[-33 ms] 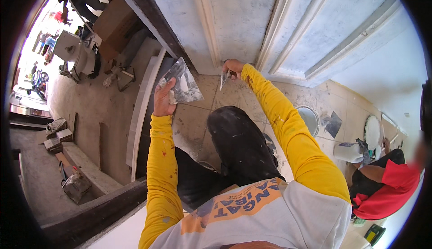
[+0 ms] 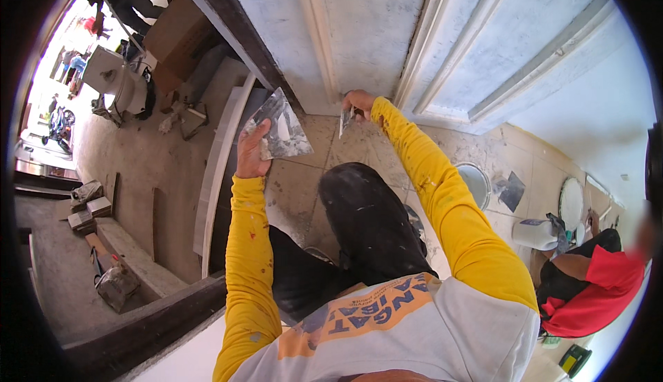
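My left hand point(image 2: 253, 151) grips a wide grey scraper plate point(image 2: 277, 125), smeared and speckled with putty, with a white dab on its face. It is held out above the tiled floor, beside the dark door frame. My right hand point(image 2: 358, 104) is closed on a small putty knife point(image 2: 344, 121), its thin pale blade pointing down. The fingers hide its handle. That hand is right by the foot of a white panelled door point(image 2: 366, 30) with patchy filler and raised mouldings. I cannot tell whether it touches the door.
To the right stand a round bucket point(image 2: 474, 185), a dark flat square point(image 2: 512, 191) and a white container point(image 2: 535, 233). A person in a red shirt point(image 2: 590, 292) sits at the far right. Beyond the threshold on the left are a toilet point(image 2: 119, 82), a cardboard box point(image 2: 181, 33) and a wooden sill point(image 2: 138, 334).
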`<state>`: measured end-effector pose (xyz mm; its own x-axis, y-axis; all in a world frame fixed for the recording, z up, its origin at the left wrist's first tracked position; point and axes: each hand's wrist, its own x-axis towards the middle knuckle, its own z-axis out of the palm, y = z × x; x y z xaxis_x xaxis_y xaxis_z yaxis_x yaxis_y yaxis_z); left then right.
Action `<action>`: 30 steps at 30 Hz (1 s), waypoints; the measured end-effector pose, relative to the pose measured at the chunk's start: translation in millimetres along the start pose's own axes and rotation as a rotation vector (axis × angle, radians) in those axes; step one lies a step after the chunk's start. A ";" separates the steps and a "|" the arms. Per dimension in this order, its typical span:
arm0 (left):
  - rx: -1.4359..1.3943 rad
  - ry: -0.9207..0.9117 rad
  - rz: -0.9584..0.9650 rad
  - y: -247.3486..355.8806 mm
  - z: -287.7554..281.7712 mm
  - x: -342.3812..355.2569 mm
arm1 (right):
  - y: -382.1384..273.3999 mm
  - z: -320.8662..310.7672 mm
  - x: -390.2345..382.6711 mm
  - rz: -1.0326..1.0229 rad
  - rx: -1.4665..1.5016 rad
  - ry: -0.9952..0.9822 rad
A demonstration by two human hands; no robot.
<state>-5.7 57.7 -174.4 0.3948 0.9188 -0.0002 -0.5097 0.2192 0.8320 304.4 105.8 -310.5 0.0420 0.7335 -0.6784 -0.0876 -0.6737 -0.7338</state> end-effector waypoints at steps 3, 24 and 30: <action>-0.083 0.043 -0.120 3.8 -6.2 1.8 | -8.3 0.8 -7.9 0.008 -0.031 0.041; 0.079 -0.045 0.131 -2.6 -2.7 8.2 | -90.2 -45.1 -172.7 -0.452 0.197 0.034; 0.215 -0.042 0.108 -3.2 5.1 9.3 | 49.1 -46.2 -62.2 -0.587 -0.502 0.233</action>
<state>3.5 63.9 -174.2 0.3806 0.9176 0.1145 -0.3780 0.0414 0.9249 343.5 22.9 -306.0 0.1542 0.9799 -0.1269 0.4683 -0.1856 -0.8639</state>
